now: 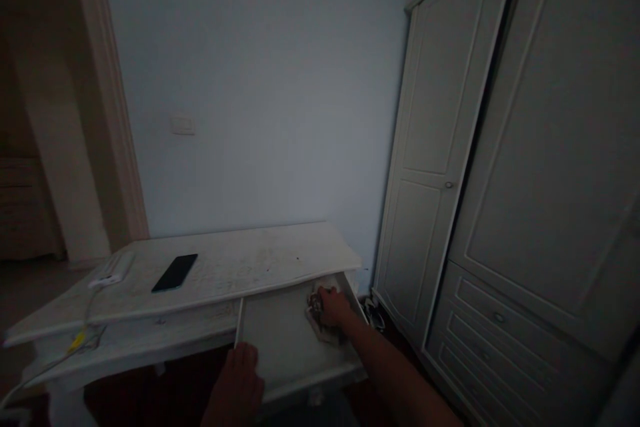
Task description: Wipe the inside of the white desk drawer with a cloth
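A white desk drawer (280, 340) is pulled out from under the desk's right half. My left hand (237, 377) is closed with its fingers curled over the drawer's front left corner. Inside the drawer, near the back right, my right hand (334, 307) is closed on a small dark brown thing (315, 303), too dim to name. Under that hand lies a pale, flat thing (325, 333), perhaps paper or cloth, partly hidden by my wrist and forearm.
On the worn white desk top (240, 253) lie a dark phone (175, 273) and a white box-like device (113, 269) with a cable. A yellow tag (77, 341) hangs at the left edge. A white wardrobe (430, 147) stands close on the right. Dark items (373, 313) lie on the floor between.
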Tool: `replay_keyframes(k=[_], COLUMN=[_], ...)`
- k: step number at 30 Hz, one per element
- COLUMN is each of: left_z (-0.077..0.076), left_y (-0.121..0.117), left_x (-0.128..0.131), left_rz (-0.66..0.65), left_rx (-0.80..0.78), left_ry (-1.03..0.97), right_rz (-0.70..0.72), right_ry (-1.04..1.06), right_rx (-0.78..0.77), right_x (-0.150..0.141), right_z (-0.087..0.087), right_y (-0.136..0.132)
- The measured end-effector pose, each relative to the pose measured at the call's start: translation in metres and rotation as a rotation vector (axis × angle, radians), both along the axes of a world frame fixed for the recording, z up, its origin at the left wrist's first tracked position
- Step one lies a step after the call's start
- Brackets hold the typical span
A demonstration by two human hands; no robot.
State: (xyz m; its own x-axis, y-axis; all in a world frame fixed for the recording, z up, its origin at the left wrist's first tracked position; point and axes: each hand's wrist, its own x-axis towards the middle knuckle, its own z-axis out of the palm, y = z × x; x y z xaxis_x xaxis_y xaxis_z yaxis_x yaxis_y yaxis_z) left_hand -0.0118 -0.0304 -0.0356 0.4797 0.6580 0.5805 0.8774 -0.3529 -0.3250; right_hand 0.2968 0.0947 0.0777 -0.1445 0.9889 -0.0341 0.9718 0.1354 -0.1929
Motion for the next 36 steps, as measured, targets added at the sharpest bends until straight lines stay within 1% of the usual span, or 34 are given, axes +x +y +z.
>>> replay_keyframes(k=[4, 8, 11, 13, 17, 20, 22, 25, 27, 31, 34, 36], left_z=[-0.010, -0.018, -0.017, -0.014, -0.007, 0.003, 0.012, 0.025, 0.028, 0.029, 0.033, 0.039], left_y=[0.004, 0.011, 0.011, 0.010, 0.008, 0.003, -0.002, -0.010, -0.012, -0.007, 0.000, 0.003], left_x=[0.002, 0.002, -0.001, -0.003, 0.002, 0.008, 0.012, 0.013, 0.011, 0.007, 0.009, 0.012], left_rz=[-0.001, 0.020, -0.049, -0.068, 0.003, 0.036, 0.045, 0.020, 0.008, 0.014, 0.029, 0.059], left_rx=[0.054, 0.085, 0.126, 0.140, 0.093, 0.017, -0.076, -0.193, -0.232, -0.321, -0.505, -0.640], left_ry=[-0.023, -0.082, -0.072, -0.071, -0.104, -0.061, -0.010, 0.087, 0.125, 0.201, 0.249, 0.283], right_rz=[0.095, 0.157, 0.198, 0.231, 0.285, 0.302, 0.305, 0.297, 0.292, 0.294, 0.296, 0.297], right_ry=[-0.053, -0.074, -0.074, -0.080, -0.087, -0.093, -0.098, -0.116, -0.123, -0.104, -0.073, -0.066], right_rx=[-0.071, -0.117, -0.140, -0.151, -0.136, -0.143, -0.149, -0.153, -0.154, -0.155, -0.156, -0.163], right_x=[-0.006, -0.019, -0.033, -0.043, -0.058, -0.061, -0.061, -0.060, -0.060, -0.061, -0.061, -0.060], right_z=[-0.006, -0.007, -0.008, -0.010, -0.014, -0.015, -0.014, -0.012, -0.011, -0.011, -0.016, -0.020], right_y=[-0.009, -0.012, -0.013, -0.013, -0.014, -0.015, -0.016, -0.017, -0.018, -0.018, -0.016, -0.014])
